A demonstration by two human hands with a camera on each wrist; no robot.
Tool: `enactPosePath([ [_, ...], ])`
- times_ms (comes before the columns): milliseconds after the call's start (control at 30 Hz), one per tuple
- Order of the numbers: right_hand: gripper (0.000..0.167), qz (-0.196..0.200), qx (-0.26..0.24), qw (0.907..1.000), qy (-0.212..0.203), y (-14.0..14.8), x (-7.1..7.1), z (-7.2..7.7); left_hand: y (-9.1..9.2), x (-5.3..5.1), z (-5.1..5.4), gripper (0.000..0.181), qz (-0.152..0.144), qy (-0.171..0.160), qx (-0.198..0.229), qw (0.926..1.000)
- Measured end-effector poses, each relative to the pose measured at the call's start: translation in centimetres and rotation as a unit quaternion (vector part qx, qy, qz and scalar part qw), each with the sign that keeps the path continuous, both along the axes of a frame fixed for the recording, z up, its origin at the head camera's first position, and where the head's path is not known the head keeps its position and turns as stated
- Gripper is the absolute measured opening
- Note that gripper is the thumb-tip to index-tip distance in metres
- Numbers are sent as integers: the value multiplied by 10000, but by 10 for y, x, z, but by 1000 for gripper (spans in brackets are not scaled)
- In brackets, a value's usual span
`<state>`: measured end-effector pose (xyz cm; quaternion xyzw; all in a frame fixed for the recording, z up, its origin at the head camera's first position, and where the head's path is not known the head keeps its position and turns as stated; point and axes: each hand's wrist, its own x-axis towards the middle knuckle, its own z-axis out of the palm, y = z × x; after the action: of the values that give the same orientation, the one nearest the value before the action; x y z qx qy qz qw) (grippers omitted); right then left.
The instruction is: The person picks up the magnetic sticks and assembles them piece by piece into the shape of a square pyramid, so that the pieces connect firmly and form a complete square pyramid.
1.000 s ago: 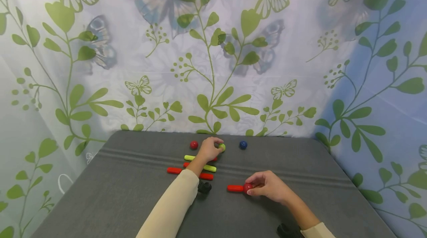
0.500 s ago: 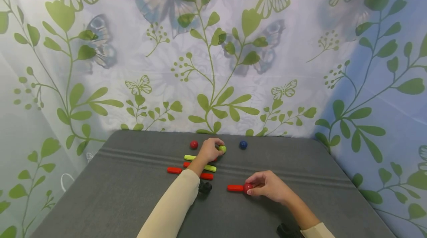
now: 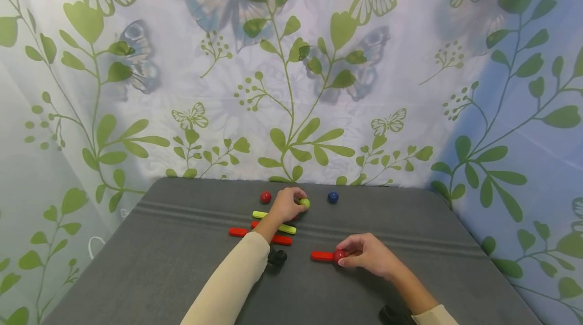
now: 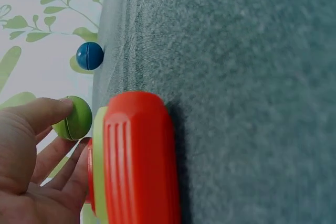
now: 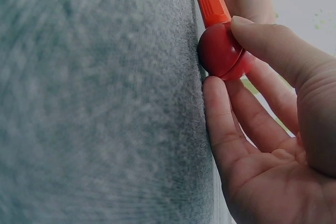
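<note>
My left hand point(image 3: 286, 204) reaches to the far part of the table and pinches a green ball point(image 3: 305, 204) between thumb and fingers. In the left wrist view, the green ball point(image 4: 79, 119) shows a seam around it. Under and beside that forearm lie yellow-green sticks point(image 3: 288, 229) and red sticks point(image 3: 239, 232), partly hidden by the arm. Nearer the front, my right hand point(image 3: 369, 254) holds a red ball point(image 3: 339, 257) with thumb and fingertips. Against the ball's left side is the end of a red stick point(image 3: 322, 256); whether they are joined I cannot tell.
Toward the back edge of the grey table point(image 3: 182, 274) sit another red ball point(image 3: 265, 197) and a blue ball point(image 3: 333, 197). Black wrist gear point(image 3: 276, 257) shows under the left forearm, more point(image 3: 391, 315) by the right. A leaf-patterned curtain point(image 3: 300, 87) stands behind the table.
</note>
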<state>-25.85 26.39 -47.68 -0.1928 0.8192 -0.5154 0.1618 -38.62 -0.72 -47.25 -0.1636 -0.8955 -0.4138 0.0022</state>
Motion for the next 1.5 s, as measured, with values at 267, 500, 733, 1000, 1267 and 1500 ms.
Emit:
enactPosePath([
  [267,34,-6,27,10000,-92,1,0,-2,-7,10,1,36,-498,-144,570,9970],
  [500,32,3,58,10000,-4,2,-1,-4,-15,31,5,35,-822,-241,928,9920],
  [733,33,-2,30,10000,38,0,1,-3,-21,60,6,32,-1095,-257,877,9898],
  [1000,33,-39,54,9999,90,0,5,0,-31,94,4,34,-1459,-426,677,9861],
  [1267,32,-1,-33,9999,114,1,9,0,-36,114,2,27,-1471,-781,444,9850],
  [1500,31,113,-169,9996,184,-2,12,0,-33,122,3,25,-1412,-754,387,9863],
])
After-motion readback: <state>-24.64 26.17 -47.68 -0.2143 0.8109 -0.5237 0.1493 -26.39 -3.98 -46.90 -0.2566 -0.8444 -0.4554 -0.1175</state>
